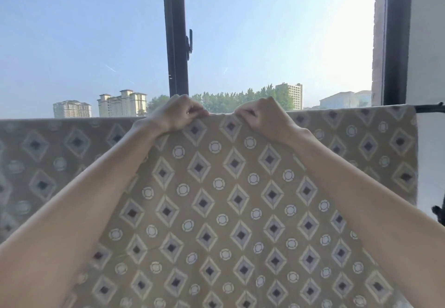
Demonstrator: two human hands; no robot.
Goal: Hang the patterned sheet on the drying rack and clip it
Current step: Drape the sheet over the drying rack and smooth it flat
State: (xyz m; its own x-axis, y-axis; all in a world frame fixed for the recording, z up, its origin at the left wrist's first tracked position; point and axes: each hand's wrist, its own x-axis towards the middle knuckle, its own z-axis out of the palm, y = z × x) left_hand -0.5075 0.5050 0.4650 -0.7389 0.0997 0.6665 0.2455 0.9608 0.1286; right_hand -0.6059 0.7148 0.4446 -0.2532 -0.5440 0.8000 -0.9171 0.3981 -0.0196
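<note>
The patterned sheet (231, 211), tan with diamonds and circles, hangs over a horizontal bar of the drying rack (429, 108) and fills the lower half of the view. Only the bar's black right end shows past the sheet's edge. My left hand (177, 112) and my right hand (263, 115) are side by side at the sheet's top fold, both pinching the fabric there. The fingertips are curled over the fold, so I cannot tell whether a clip is between them.
A large window with a black centre frame (175, 33) and handle (189, 44) stands right behind the rack. A wall (428, 43) rises at the right. A dark object (439, 212) pokes in at the right edge.
</note>
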